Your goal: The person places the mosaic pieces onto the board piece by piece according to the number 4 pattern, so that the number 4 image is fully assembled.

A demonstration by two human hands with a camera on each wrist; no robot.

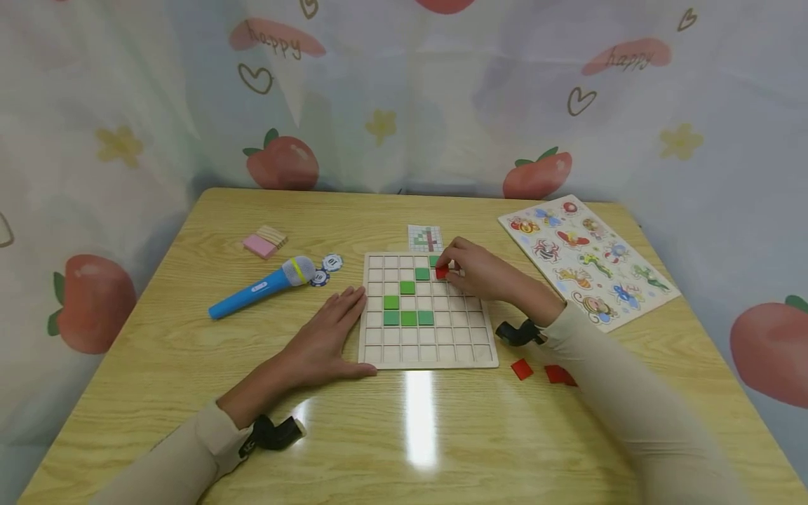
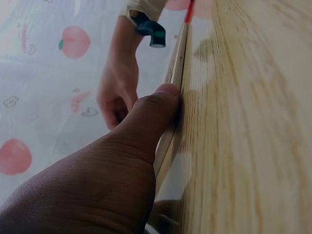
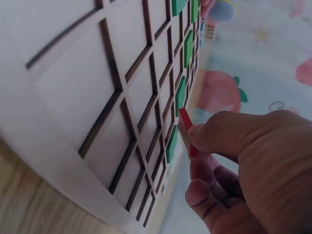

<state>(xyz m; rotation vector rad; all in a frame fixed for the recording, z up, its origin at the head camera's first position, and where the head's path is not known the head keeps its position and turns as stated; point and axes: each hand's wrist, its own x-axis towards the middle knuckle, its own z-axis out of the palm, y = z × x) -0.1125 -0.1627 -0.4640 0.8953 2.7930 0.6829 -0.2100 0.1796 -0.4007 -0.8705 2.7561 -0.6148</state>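
Here, grid board (image 1: 429,351) holds green tiles (image 1: 408,318).

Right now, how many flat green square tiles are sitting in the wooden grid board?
7 show. One green tile sits in the top row beside the right hand, which may cover more. Next and step diagonally down-left, then three in a row.

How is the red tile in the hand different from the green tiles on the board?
The red tile is pinched in the right hand, tilted on edge; the green tiles lie flat in the board's cells. One is red, the others green. One is held, the others already placed. Both look like small, thin squares.
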